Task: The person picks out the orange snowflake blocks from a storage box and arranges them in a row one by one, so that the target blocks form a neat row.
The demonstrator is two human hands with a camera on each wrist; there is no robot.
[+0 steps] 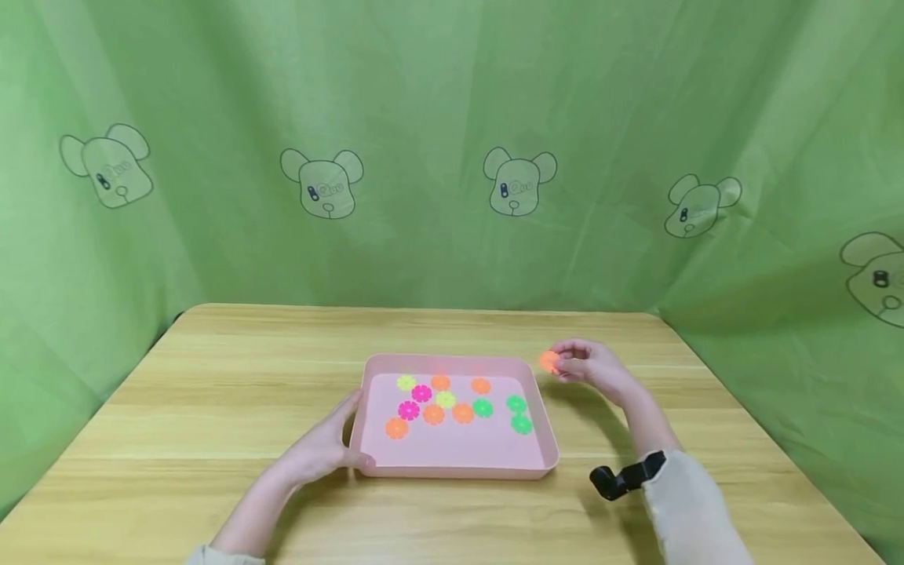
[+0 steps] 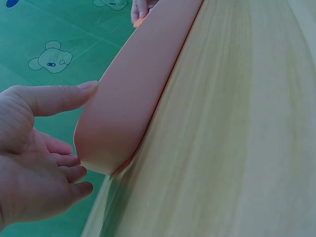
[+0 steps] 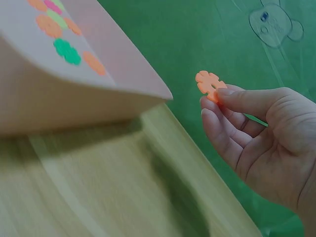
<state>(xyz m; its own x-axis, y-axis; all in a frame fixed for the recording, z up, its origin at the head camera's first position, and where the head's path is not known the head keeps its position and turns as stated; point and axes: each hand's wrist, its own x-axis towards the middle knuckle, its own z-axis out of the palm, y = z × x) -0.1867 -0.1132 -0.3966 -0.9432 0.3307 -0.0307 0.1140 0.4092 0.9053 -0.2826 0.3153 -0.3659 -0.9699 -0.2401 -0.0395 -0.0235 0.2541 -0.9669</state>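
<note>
A shallow pink tray [image 1: 455, 472] sits on the wooden table with several flower-shaped plastic discs lying flat in it. They are orange [image 1: 397, 428], magenta [image 1: 409, 410], yellow [image 1: 406, 382] and green [image 1: 522, 424]. Outside the tray's left wall, my left hand [image 1: 321, 449] rests with thumb and fingers spread, the thumb [image 2: 61, 98] touching near the front corner. Past the right rim, my right hand [image 1: 596, 369] pinches one orange flower disc [image 3: 209, 86] between thumb and fingers, held up above the table. The right wrist view shows its notched edge and centre hole.
The wooden table [image 1: 212, 377] extends around the tray on all sides. A green curtain [image 1: 424, 259] with bear-face prints hangs behind and beside it. On the right forearm sits a black strap with a small mount [image 1: 621, 479].
</note>
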